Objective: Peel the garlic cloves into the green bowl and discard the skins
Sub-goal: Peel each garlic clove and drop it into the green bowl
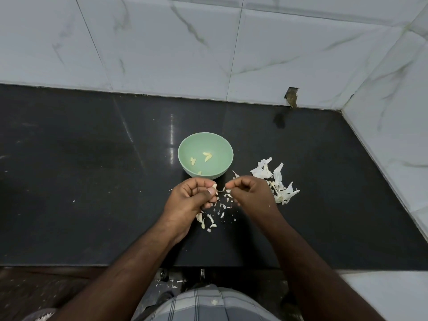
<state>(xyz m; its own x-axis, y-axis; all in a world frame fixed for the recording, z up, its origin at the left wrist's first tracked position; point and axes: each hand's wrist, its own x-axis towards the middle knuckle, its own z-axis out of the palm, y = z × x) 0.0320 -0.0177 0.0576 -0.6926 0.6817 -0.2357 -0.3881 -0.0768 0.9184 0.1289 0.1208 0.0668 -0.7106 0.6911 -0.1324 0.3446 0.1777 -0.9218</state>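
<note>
Two bare hands above black polished stone countertop (92,181), just nearer than pale green round plastic bowl (205,155). Left hand (192,198) pinches small pale garlic clove (215,187) between thumb and curled fingers; right hand (249,193) pinches strip of skin (228,190). Small skin scraps (215,216) nearer than bowl, under hands. White papery skin pile (275,179) right of bowl. Few peeled yellowish cloves (205,156) inside bowl. White marble-veined wall tiles (208,54) beyond bowl.

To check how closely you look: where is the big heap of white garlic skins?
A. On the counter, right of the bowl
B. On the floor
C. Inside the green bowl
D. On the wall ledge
A: the heap of white skins lies on the black counter, right of the green bowl.
</note>
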